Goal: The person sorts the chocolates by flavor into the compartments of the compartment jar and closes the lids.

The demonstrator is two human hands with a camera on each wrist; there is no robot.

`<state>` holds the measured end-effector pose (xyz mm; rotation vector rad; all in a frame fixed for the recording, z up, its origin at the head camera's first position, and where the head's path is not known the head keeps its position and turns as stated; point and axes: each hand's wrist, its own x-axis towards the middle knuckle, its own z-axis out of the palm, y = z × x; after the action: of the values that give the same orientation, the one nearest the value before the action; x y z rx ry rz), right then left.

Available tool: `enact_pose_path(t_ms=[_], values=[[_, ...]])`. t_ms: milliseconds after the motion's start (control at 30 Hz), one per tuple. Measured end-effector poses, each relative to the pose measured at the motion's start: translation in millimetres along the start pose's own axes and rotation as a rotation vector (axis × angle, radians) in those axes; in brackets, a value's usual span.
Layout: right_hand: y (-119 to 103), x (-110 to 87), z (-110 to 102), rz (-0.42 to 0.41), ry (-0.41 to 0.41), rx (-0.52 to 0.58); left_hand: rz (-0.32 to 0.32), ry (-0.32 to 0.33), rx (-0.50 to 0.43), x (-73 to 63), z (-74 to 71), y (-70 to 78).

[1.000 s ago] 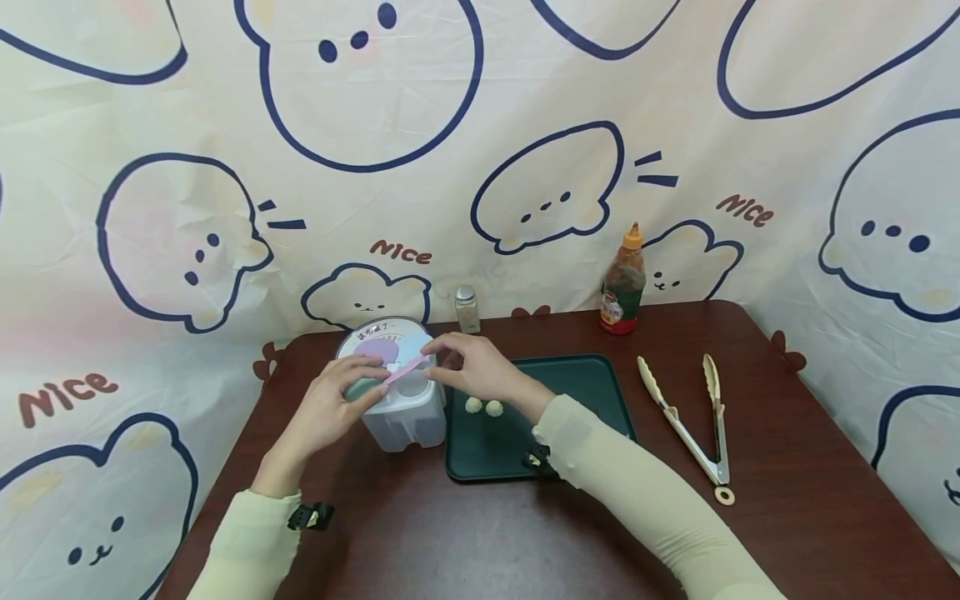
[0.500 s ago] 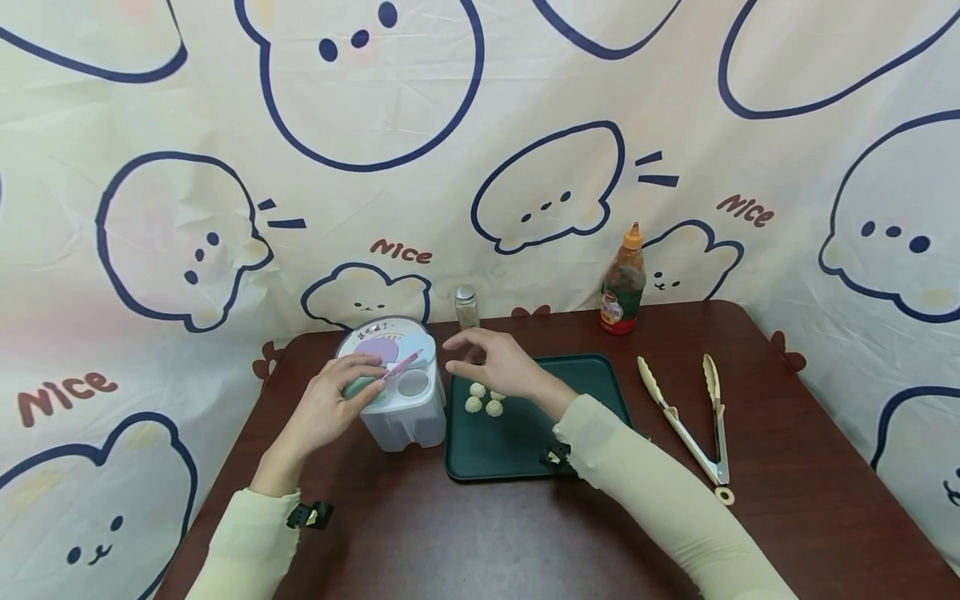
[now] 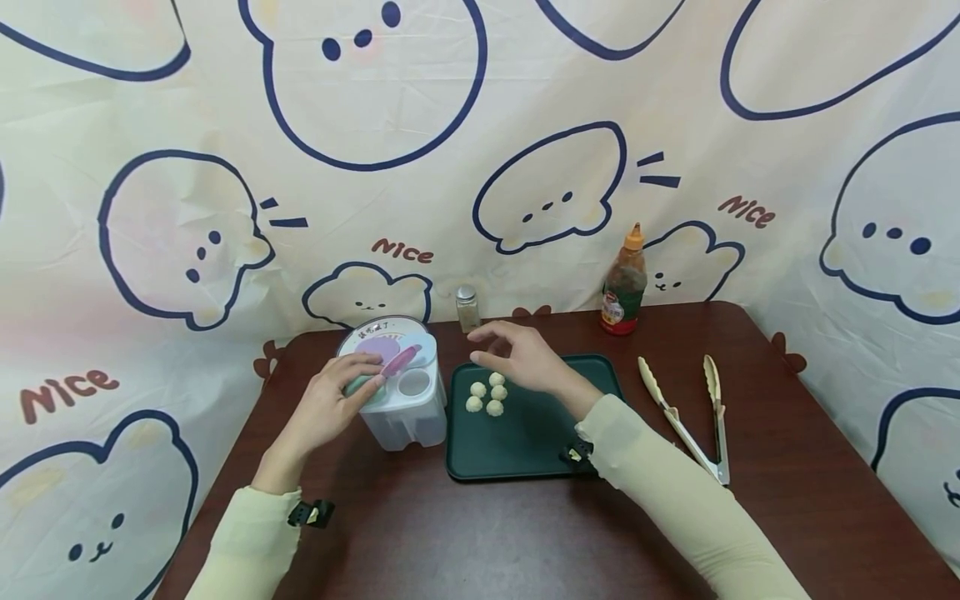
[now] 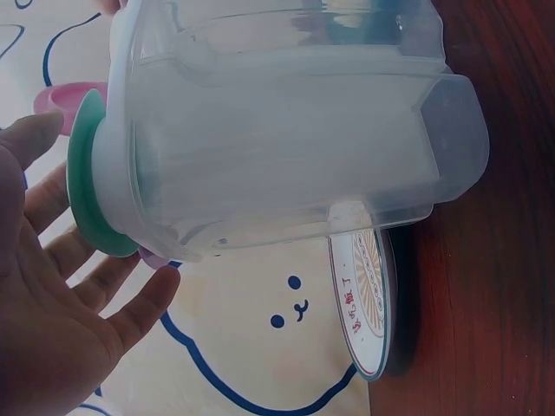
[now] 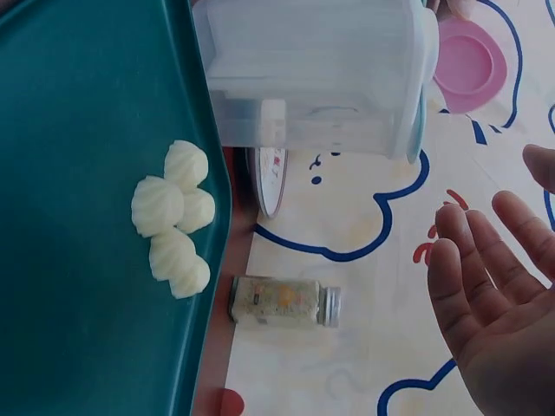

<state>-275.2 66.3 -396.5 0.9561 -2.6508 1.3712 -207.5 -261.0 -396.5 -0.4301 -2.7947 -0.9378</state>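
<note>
A clear storage box [image 3: 405, 421] with several round coloured lids stands left of the tray. One round compartment opening [image 3: 414, 383] in its top is uncovered. My left hand [image 3: 333, 400] rests over the box top, its thumb and fingertips pinching the edge of a pink round lid [image 3: 401, 360], which stands tilted up. A green lid [image 4: 100, 173] sits under the left palm. My right hand [image 3: 521, 354] hovers above the back of the dark green tray [image 3: 525, 454], fingers loosely bent and holding nothing. Several small white pleated buns [image 3: 495, 393] lie on the tray's left part.
A printed plate [image 3: 372, 331] stands behind the box. Near the table's back edge are a spice shaker [image 3: 468, 310] and a sauce bottle [image 3: 623, 287]. Opened tongs [image 3: 682, 425] lie right of the tray. A patterned cloth [image 3: 540, 108] hangs behind the table.
My right hand has let go of the pink lid and moved right, over the tray, uncovering the buns from view. The pink lid has turned to show more of its face. The left hand stays put.
</note>
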Motion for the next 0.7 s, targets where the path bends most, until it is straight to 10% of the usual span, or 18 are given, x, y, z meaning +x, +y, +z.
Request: enact_pose_path(t_ms=[700], values=[[22, -33.7, -40, 0.037, 0.079, -0.021, -0.010, 0.012, 0.001, 2.6, -1.6, -2.1]])
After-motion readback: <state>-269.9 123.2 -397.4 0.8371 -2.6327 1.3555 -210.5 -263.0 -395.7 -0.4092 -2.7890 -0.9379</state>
